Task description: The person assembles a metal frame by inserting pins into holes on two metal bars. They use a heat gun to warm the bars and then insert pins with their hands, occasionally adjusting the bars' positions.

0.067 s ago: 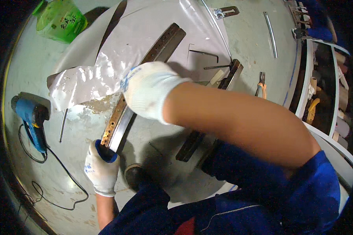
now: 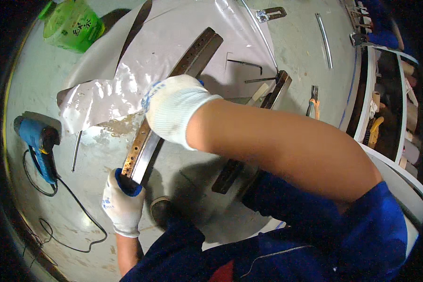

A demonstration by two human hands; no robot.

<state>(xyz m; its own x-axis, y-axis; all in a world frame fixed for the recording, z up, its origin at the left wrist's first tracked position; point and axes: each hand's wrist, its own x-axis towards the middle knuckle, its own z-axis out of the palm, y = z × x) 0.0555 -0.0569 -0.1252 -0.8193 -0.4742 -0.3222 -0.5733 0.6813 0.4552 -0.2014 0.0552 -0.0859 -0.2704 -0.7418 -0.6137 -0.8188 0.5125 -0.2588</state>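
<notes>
A long, slightly curved metal bar [image 2: 137, 152] slants from near left to far right, with a row of holes along its rusty brown side and a bright, shiny strip beside it. My left hand [image 2: 122, 204], in a white glove with a blue palm, is closed round its near end. Across the middle of the bar lies my right hand [image 2: 174, 108], gloved the same way, with its fingers curled. The back of the glove hides the fingertips and whatever they hold.
A blue heat gun [image 2: 37, 145] with a black cord lies at left; a green plastic container [image 2: 73, 26] stands far left. Plastic sheeting [image 2: 98, 101] spreads beneath the bar. Right of it are a dark bar [image 2: 277, 87], hex keys [image 2: 244, 62], pliers [image 2: 313, 101] and a metal rod [image 2: 324, 42].
My right hand has shifted slightly to the left over the bar. My left hand keeps its hold on the near end, almost unmoved.
</notes>
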